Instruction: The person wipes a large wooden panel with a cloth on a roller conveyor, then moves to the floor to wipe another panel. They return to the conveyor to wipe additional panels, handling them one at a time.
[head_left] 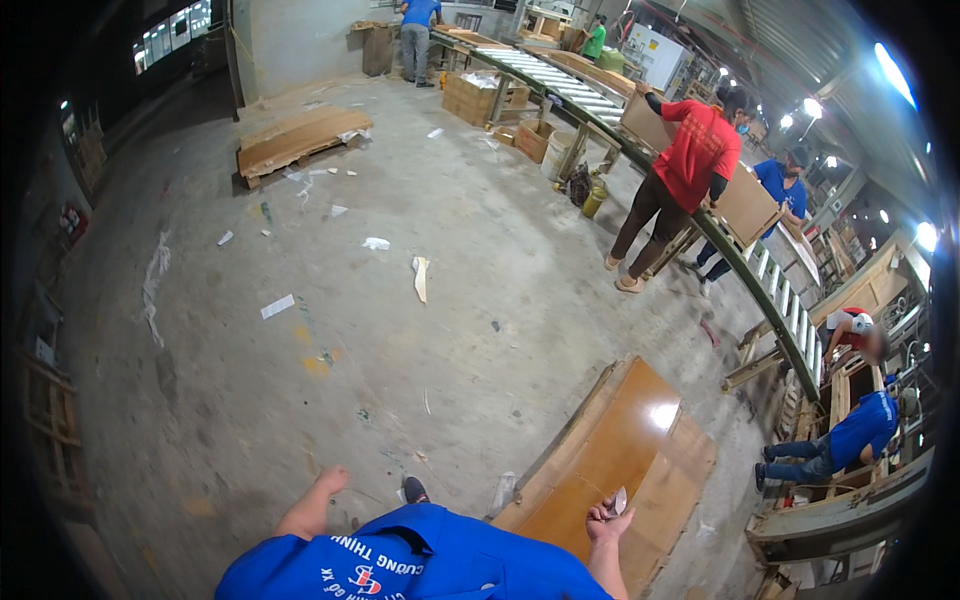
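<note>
- my r hand (608, 522): closed on small folded pale pc (619, 500), over glossy brown board (612, 440)
- my l hand (333, 479): out over floor (350, 400), can't tell how wide
- bkgd: co-worker in red (697, 150) by roller conveyor (572, 88)

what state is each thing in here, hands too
left hand: held out over the floor, no object visible in it
right hand: fingers closed on a small folded piece
small folded piece: folded, gripped
glossy brown panel: lying low, shiny, reflecting light
pale scrap: loose on the floor
roller conveyor: loaded in part, some rollers bare
ceiling light: lit
</note>
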